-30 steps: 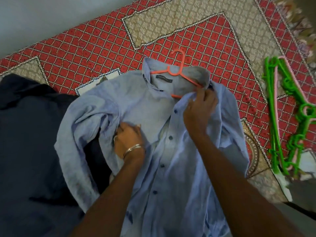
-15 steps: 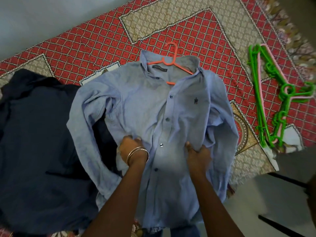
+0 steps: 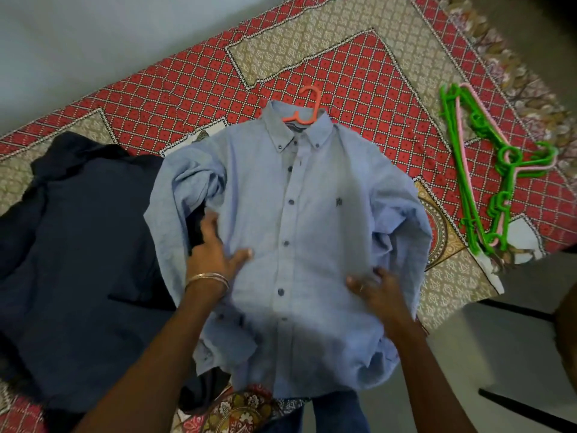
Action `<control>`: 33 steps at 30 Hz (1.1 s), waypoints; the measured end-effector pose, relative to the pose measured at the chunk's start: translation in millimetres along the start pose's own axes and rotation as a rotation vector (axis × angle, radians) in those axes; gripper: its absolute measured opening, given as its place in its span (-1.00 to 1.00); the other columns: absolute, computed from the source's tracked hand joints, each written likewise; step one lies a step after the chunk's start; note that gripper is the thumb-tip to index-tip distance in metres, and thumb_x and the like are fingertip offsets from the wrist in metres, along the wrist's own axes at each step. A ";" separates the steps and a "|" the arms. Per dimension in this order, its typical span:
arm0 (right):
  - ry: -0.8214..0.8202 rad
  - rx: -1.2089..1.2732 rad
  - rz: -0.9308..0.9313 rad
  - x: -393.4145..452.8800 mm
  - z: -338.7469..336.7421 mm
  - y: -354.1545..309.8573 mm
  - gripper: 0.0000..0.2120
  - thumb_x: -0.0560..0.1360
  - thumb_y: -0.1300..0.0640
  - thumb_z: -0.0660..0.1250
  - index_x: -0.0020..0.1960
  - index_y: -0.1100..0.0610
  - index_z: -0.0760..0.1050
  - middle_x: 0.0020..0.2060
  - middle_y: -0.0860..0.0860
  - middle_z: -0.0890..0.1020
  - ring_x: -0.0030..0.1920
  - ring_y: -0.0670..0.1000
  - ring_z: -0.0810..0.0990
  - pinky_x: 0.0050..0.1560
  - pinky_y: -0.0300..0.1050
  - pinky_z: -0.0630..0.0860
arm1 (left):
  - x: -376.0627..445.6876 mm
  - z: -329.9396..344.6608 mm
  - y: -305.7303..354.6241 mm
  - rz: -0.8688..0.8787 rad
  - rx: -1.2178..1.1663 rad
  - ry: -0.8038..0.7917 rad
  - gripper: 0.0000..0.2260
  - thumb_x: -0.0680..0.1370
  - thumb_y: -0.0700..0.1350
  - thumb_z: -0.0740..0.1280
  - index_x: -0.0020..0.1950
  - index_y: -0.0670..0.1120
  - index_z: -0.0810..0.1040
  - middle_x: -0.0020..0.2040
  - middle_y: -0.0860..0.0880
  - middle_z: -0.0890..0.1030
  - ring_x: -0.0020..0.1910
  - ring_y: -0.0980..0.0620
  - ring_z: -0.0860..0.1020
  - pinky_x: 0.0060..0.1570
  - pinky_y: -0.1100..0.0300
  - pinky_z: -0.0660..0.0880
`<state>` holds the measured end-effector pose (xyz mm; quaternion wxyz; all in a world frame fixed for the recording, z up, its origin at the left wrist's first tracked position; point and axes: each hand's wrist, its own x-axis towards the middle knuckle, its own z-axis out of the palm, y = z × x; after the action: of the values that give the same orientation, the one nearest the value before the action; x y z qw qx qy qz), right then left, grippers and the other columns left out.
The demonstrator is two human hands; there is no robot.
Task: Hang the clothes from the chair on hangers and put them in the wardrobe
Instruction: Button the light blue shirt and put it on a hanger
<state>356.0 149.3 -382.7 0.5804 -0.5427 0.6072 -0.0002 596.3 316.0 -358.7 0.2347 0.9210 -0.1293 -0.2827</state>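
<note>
On the patterned bedspread [image 3: 359,73], both flat, released hands, left hand [image 3: 215,251] and right hand [image 3: 374,285], press a blue shirt [image 3: 296,214] holding an orange hanger [image 3: 307,104].

My right hand [image 3: 379,289] is coming down from the collar to the blue shirt [image 3: 299,232] front; the placket is now lying closed, buttoned, collar folded over the orange hanger [image 3: 307,104]; my left hand [image 3: 215,248] is flattening out.
</note>
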 end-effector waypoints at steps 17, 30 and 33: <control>-0.046 -1.057 -0.168 21.4 43.4 -88.6 -0.64 0.48 -0.14 0.37 0.04 0.15 0.50 -0.02 0.11 0.60 0.06 0.15 0.58 -0.12 -0.06 0.41 | -11.6 35.3 119.2 -0.108 1.746 -0.689 -0.73 0.52 -0.15 0.22 -0.34 -0.15 0.57 -0.29 -0.07 0.67 -0.20 -0.06 0.69 0.00 -0.08 0.55; 0.060 -0.508 -0.342 105.0 137.4 -117.5 -0.75 0.52 0.11 0.36 0.12 0.25 0.52 0.04 0.19 0.61 0.08 0.19 0.58 0.07 -0.01 0.45 | 129.8 52.7 83.0 -0.028 -0.095 -0.076 -0.69 0.48 -0.37 0.24 -0.17 -0.03 0.68 -0.11 -0.14 0.69 -0.13 -0.14 0.64 0.04 0.14 0.57; 0.078 -0.594 -0.267 112.9 145.5 -116.7 -0.49 0.53 -0.10 0.32 0.36 0.17 0.36 0.24 0.14 0.49 0.23 0.17 0.49 0.13 0.03 0.45 | 141.3 70.2 71.8 -0.043 -0.167 -0.115 -0.61 0.49 -0.39 0.23 -0.19 0.06 0.69 -0.13 -0.09 0.69 -0.12 -0.13 0.65 0.01 0.12 0.58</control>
<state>565.1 118.5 -436.2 0.3677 -0.7627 0.5259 0.0801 662.0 176.9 -438.6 0.2965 0.8831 -0.0989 -0.3500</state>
